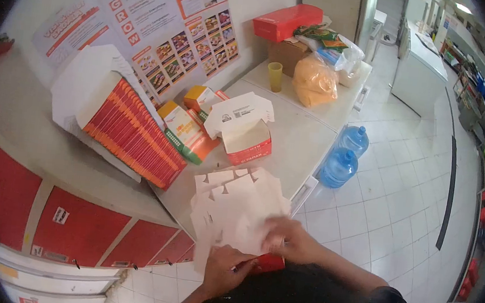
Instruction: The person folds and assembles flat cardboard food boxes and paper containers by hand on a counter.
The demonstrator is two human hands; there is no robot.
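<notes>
At the near edge of the overlapping flat white cardboard sheets (243, 204), the fingers of our left hand (226, 271) clamp a red cardboard piece (269, 264); those of our right hand (288, 239), blurred, we cannot tell. Hasty pressing could crease it.

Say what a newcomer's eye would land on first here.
Probably the thick row of red-and-orange cartons at the left of the counter, in front of the wall posters. Next, likely the pile of pale flat cartons nearest the person, with the left hand and the blurred right hand at it. Two blue water jugs also stand out on the floor to the right.
</notes>
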